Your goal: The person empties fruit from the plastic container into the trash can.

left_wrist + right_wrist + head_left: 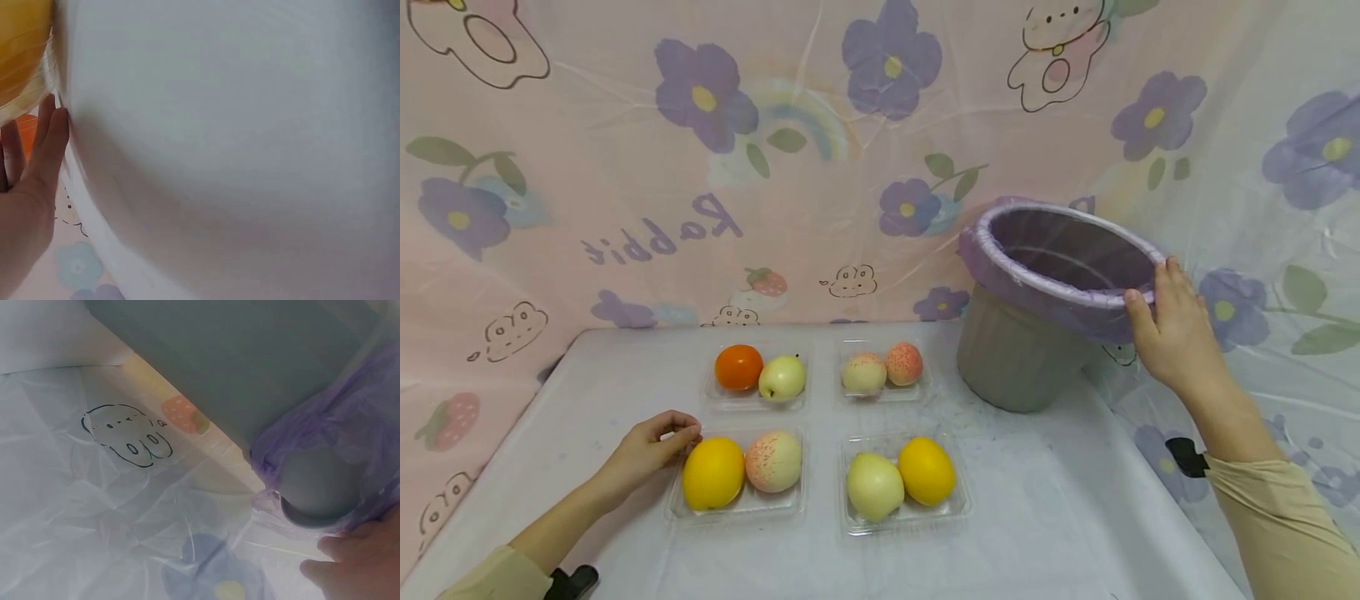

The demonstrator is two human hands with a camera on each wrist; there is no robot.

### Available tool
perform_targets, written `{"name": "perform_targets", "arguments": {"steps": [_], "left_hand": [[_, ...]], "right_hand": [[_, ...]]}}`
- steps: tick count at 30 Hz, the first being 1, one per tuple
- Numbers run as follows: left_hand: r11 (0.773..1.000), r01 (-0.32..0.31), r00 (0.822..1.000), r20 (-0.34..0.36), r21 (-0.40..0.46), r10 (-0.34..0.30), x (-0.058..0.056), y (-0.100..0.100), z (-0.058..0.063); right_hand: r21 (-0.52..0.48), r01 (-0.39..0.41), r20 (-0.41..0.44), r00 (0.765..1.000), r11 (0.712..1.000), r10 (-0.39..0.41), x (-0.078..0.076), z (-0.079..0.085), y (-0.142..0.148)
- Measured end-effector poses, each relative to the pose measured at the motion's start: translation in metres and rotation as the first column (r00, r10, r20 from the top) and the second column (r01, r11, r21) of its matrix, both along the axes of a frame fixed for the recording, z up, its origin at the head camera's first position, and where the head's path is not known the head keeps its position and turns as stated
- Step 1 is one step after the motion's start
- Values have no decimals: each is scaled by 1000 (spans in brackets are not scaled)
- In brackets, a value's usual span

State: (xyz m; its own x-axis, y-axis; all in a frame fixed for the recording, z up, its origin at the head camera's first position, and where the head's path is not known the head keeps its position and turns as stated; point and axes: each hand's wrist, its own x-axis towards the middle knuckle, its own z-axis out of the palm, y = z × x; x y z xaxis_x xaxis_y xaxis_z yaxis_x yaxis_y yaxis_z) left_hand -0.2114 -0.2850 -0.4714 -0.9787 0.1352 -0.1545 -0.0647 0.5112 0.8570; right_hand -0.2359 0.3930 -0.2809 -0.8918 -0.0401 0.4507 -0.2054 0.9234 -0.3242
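Note:
My left hand [651, 450] is at the left edge of a clear plastic tray [737, 504], its fingertips beside a yellow fruit [713, 473]. A pale, pink-speckled peach [774, 462] shares that tray. In the left wrist view, the fingers [53, 134] reach up close under the tray's side; whether they touch it is hard to tell. My right hand [1180, 333] rests against the right rim of a grey bin [1022, 358] with a purple bag [1037, 292] folded over its rim. Its fingers lie fairly straight; the right wrist view shows only part of them [337, 550].
Front right, another clear tray [910, 523] holds a pale green fruit [875, 486] and a yellow fruit [927, 472]. Behind are a tray [756, 403] with orange and green fruits, and one [883, 395] with two peaches. Patterned sheets [820, 192] enclose the white table [1037, 508].

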Motion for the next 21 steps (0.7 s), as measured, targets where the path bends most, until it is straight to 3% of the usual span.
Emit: {"name": "perform_targets", "arguments": {"steps": [16,21], "left_hand": [[986,-50,996,86,156,37,6,3,7],[986,-53,996,76,158,41,6,3,9]], "right_hand": [[-2,9,14,1000,1000,-9,1,-2,0],[-7,13,12,1000,1000,-12,1,-2,-1]]}}
